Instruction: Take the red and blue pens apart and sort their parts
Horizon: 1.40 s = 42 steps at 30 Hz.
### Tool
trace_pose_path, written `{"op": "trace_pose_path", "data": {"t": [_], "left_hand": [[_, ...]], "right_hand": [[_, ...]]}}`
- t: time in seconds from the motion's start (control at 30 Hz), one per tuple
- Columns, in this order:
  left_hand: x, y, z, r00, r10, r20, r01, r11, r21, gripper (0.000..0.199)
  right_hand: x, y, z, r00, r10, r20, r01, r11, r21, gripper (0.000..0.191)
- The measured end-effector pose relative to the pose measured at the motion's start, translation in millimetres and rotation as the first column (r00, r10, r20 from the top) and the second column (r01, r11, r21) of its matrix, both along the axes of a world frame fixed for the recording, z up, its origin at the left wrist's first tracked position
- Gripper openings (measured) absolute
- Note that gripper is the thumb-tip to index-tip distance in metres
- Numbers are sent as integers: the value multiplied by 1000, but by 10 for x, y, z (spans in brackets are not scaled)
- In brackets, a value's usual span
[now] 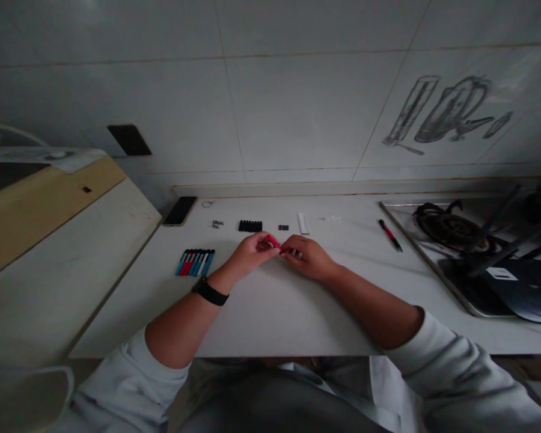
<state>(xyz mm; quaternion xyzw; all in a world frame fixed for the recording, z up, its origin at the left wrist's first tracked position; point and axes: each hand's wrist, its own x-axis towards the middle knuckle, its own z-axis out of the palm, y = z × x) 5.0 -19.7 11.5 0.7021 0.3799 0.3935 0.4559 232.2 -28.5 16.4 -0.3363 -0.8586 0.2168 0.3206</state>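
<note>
Over the middle of the white countertop [279, 319], my left hand [252, 251] pinches a red pen barrel [273, 242] between thumb and fingers. My right hand [309, 257] meets it at the lower end, fingertips closed on a small dark bit that I cannot make out. Just beyond the hands lie a row of black ribbed pieces [250, 226], small dark pieces [284, 228] and a white strip [303, 223]. Several blue, red and white barrels with dark ends [195, 262] lie side by side left of my left hand.
Small metallic pieces [217, 224], a ring [207, 204] and a phone [180, 211] lie at the back left. Clear small pieces [332, 219] and a red-and-black pen [390, 235] lie rightward, before a gas stove [455, 231]. A tiled wall [297, 114] closes the back.
</note>
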Motion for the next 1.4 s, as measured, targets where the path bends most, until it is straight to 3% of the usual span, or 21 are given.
{"op": "trace_pose_path", "data": {"t": [0.1, 0.2, 0.3, 0.4, 0.53, 0.67, 0.83, 0.93, 1.03, 1.1, 1.2, 1.27, 1.4], "left_hand": [[-19, 41, -31, 999, 16, 36, -15, 1000, -21, 18], [-73, 56, -30, 994, 94, -60, -91, 994, 55, 17], [-129, 56, -26, 947, 187, -262, -128, 965, 228, 13], [-162, 59, -42, 905, 221, -364, -97, 939, 329, 13], [-171, 65, -70, 889, 225, -398, -68, 926, 371, 13], [-166, 60, -70, 882, 224, -415, -56, 923, 380, 14], [-158, 45, -36, 867, 254, -429, -83, 922, 378, 13], [-154, 36, -17, 860, 264, -437, -91, 922, 377, 13], [-147, 29, -6, 860, 262, -439, -85, 920, 383, 13], [-140, 22, 1, 861, 250, -444, -72, 922, 380, 13], [-125, 7, 17, 861, 232, -453, -53, 926, 375, 14], [-115, -8, 29, 862, 224, -456, -42, 926, 374, 17], [-101, -44, 59, 871, 186, -454, 1, 924, 381, 15]], "right_hand": [[69, 52, 29, 998, -56, -8, 56, 998, 8, 22], [344, 263, 71, 945, -312, -95, 315, 949, 16, 26], [813, 563, 76, 771, -616, -163, 626, 780, 15, 27], [1273, 796, 0, 635, -771, -50, 772, 636, -10, 32], [1561, 931, -176, 591, -795, 133, 799, 600, 35, 31], [1558, 982, -278, 588, -782, 208, 789, 611, 63, 30], [1511, 1012, -276, 584, -772, 251, 784, 617, 76, 26], [1516, 1007, -257, 560, -797, 228, 805, 588, 76, 20], [1498, 981, -204, 530, -845, 75, 848, 531, -12, 16], [1425, 943, -132, 538, -835, -117, 813, 551, -188, 17], [1177, 833, 10, 585, -692, -423, 549, 722, -423, 24], [938, 714, 81, 641, -575, -508, 365, 811, -457, 29], [453, 422, 67, 771, -410, -487, 175, 872, -456, 32]]}}
